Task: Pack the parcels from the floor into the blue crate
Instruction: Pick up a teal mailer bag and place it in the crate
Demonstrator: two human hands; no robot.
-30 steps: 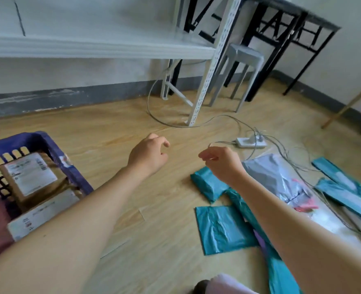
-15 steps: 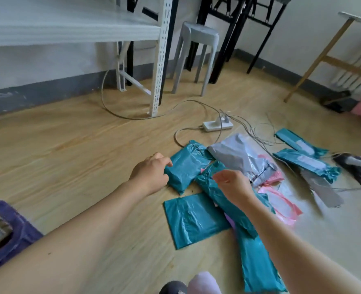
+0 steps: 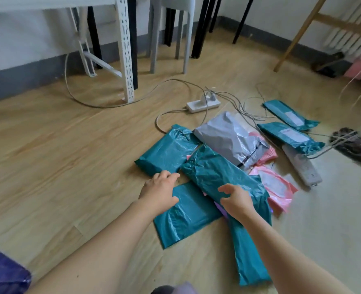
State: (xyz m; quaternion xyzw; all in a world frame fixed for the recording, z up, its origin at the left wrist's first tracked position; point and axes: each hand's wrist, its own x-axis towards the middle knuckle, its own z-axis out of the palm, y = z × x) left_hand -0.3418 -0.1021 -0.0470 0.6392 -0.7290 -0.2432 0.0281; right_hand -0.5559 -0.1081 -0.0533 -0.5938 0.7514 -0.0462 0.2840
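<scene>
Neither hand closes on a parcel. Our left hand (image 3: 160, 193) lies palm down with relaxed, slightly spread fingers over the far edge of the flat teal plastic mailer (image 3: 188, 219). Its fingertips reach the near edge of the plump teal plastic parcel (image 3: 167, 150), and we cannot tell whether they touch it. Our right hand (image 3: 236, 201) sits over the long teal plastic parcel (image 3: 217, 170) with loosely curved fingers and the thumb held apart. We cannot confirm contact with the wrap. The long parcel runs diagonally and overlaps the right edge of the flat mailer. All three lie on the light wooden floor (image 3: 69, 155). Behind them lies a crumpled grey plastic mailer (image 3: 228, 139), and pink plastic mailers (image 3: 275, 185) lie to its right. Further right, two narrow teal mailers with white labels (image 3: 289, 136) lie side by side. A white power strip (image 3: 202, 105) with trailing cables sits just beyond the grey mailer. Only a corner of the blue plastic crate (image 3: 3, 270) shows, at the lower left beside our left forearm and well apart from the parcels.
</scene>
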